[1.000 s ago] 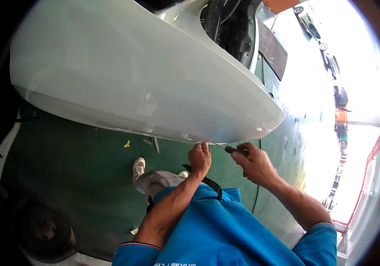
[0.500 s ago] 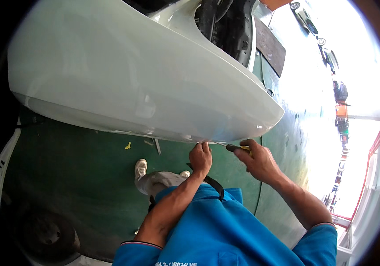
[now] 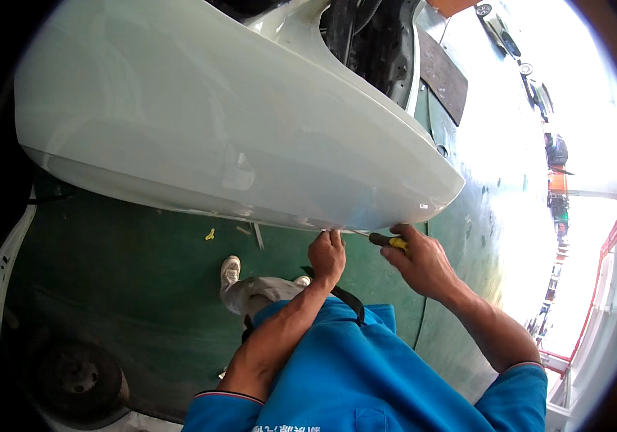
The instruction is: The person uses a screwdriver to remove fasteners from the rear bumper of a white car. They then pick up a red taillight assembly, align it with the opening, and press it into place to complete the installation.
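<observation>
A large whitish car body panel stretches across the upper half of the view. At its near rim, the curled fingers of my left hand are closed on the edge; what lies under the fingertips is hidden. Just to the right, my right hand grips a screwdriver by its black and yellow handle. Its thin shaft points left along the rim toward my left fingers, and the tip is hard to make out there.
Beyond the panel is a dark opening with black parts. On the green floor lie a small yellow piece and a thin pale strip. A wheel is at lower left. A dark flat board lies at upper right.
The view has shifted very slightly. My right hand's grip has altered a little, with more of the yellow on the screwdriver handle showing. My left hand stays at the panel's rim.
</observation>
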The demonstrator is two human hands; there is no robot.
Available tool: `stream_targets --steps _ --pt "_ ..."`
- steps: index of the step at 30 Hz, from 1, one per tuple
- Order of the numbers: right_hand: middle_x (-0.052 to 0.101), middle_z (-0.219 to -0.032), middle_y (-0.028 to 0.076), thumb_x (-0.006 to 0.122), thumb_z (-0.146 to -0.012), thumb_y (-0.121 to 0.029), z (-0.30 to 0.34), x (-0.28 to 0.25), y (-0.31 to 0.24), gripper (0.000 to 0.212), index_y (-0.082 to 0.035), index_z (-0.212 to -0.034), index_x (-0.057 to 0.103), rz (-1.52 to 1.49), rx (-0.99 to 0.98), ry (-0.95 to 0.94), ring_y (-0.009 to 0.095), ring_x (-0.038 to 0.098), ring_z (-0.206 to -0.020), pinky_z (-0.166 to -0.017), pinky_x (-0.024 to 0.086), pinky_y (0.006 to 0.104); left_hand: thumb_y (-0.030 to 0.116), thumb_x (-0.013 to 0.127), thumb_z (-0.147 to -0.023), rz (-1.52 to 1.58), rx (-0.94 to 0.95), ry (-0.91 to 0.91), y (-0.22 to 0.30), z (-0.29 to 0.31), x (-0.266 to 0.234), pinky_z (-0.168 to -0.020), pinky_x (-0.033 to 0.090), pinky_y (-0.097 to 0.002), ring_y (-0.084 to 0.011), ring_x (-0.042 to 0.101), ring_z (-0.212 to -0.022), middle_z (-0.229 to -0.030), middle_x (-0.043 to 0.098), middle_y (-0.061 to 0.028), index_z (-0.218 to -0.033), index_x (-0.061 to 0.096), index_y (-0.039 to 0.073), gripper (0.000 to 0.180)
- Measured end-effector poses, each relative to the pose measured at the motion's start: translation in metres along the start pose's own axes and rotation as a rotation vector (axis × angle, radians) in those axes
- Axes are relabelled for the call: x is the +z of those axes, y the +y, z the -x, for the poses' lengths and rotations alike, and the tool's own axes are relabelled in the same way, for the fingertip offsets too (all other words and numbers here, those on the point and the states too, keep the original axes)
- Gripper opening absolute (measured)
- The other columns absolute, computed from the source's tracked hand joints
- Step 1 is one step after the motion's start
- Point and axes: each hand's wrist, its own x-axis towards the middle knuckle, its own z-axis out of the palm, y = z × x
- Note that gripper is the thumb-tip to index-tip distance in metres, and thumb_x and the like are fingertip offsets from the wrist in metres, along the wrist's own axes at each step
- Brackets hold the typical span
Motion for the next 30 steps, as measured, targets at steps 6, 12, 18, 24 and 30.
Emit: stream_targets --steps 6,12,18,24,30 --pt "0.068 -0.114 0.023 0.063 -0.101 -0.029 0.008 0.004 0.006 0.039 0.002 -0.125 0.064 0.043 -0.108 -0.079 0.038 0.069 -0.103 -0.089 0.055 0.0449 0.034 0.053 -0.102 0.021 -0.003 -0.002 -0.002 -0.001 0.004 -0.069 0.052 -0.053 -0.0414 0.066 -0.071 -0.074 0.07 -0.0183 -0.078 0.07 0.002 0.043" --pt "0.067 -0.115 0.021 0.063 -0.098 -0.023 0.012 0.027 0.019 0.035 0.001 -0.123 0.066 -0.083 0.044 0.05 0.037 0.068 -0.1 -0.088 0.055 0.0455 0.035 0.053 -0.104 -0.004 0.039 0.049 -0.007 0.0 0.007 -0.065 0.052 -0.0471 -0.0312 0.067 -0.063 -0.067 0.07 -0.0104 -0.074 0.07 0.004 0.046" --pt "0.066 -0.113 0.017 0.068 -0.093 -0.01 0.029 0.048 0.034 0.03 0.0 -0.119 0.06 -0.072 -0.368 0.286 0.033 0.068 -0.097 -0.077 0.058 0.042 0.031 0.055 -0.101 0.071 -0.011 -0.052 0.007 0.0 -0.006 -0.07 0.052 -0.0547 -0.0452 0.067 -0.075 -0.079 0.07 -0.0214 -0.083 0.07 0.001 0.038" --pt "0.065 -0.116 0.017 0.075 -0.085 -0.006 0.026 0.059 0.047 0.036 0.0 -0.117 0.058 -0.074 -0.338 0.372 0.037 0.066 -0.099 -0.078 0.055 0.0454 0.031 0.054 -0.102 0.094 -0.036 -0.071 0.012 -0.001 -0.008 -0.069 0.053 -0.0514 -0.0412 0.068 -0.073 -0.076 0.071 -0.0182 -0.083 0.071 0.002 0.039" --pt "0.065 -0.116 0.017 0.074 -0.082 -0.002 0.033 0.067 0.039 0.038 -0.002 -0.117 0.058 -0.22 -0.216 0.466 0.036 0.064 -0.1 -0.082 0.054 0.0451 0.032 0.053 -0.103 0.107 -0.065 -0.068 0.011 -0.002 -0.007 -0.067 0.053 -0.05 -0.0393 0.068 -0.069 -0.072 0.071 -0.0165 -0.08 0.07 0.002 0.042"
